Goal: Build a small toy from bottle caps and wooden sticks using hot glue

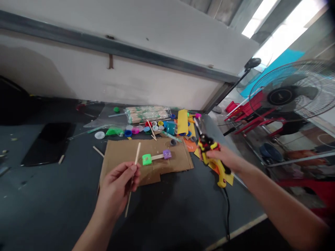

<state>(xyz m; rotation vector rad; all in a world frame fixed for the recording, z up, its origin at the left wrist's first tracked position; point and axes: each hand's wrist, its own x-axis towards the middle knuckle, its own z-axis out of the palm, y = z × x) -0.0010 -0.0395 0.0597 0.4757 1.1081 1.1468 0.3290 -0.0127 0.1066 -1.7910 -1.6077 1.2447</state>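
My left hand (120, 184) pinches a thin wooden chopstick (138, 150) between thumb and fingers. The stick slants upright over the left part of a cardboard sheet (180, 161). On that cardboard lies a short wooden stick (157, 157) with a green square piece (147, 159) at one end and a purple one (166, 154) at the other. To the right, my right hand (215, 156) is wrapped round a yellow, red and black glue gun (222, 176). Its tip points up and left, and a black cord (228, 212) hangs from the handle.
Behind the cardboard lie a bag of chopsticks (148, 114), several coloured bottle caps (128, 133) and yellow pieces (182, 122). A black phone-like slab (44, 143) rests on the left of the dark table (73, 198). A fan (284, 96) stands at right.
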